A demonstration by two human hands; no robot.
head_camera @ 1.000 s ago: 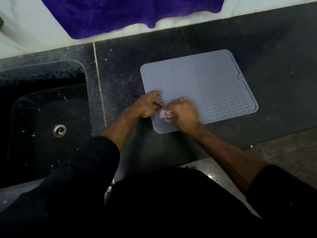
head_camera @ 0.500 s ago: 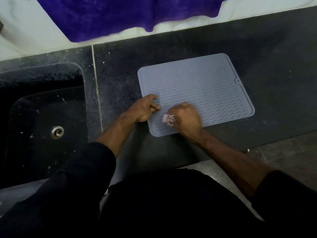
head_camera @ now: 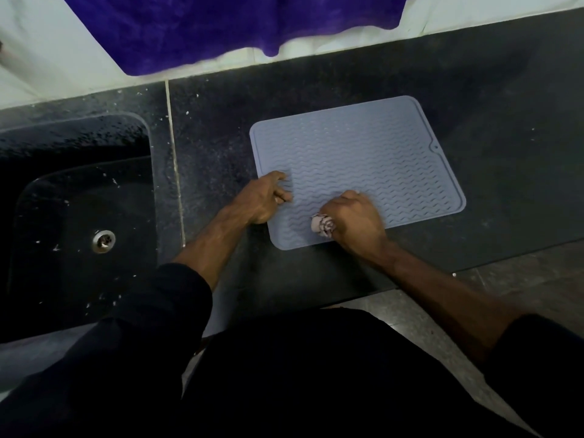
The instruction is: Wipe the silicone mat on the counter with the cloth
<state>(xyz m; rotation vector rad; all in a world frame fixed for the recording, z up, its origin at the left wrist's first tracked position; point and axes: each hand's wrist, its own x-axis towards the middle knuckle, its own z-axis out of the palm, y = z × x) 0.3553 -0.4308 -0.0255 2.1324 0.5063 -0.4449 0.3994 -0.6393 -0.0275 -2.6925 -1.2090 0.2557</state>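
Right hand grips a balled pale cloth at six o'clock on the grey-blue ribbed silicone mat, left hand presses open-fingered at eight o'clock; easing it could let the mat skid across the dark bench.

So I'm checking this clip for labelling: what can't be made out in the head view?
- Cloth: mostly hidden inside the right hand; its size and pattern are unclear.
- Mat: the part under both hands is covered; dirt or wetness is too faint to tell.
- Left hand: fingertips blurred.
- Purple towel: cut off by the top edge.
- Sink: cut off by the left edge.
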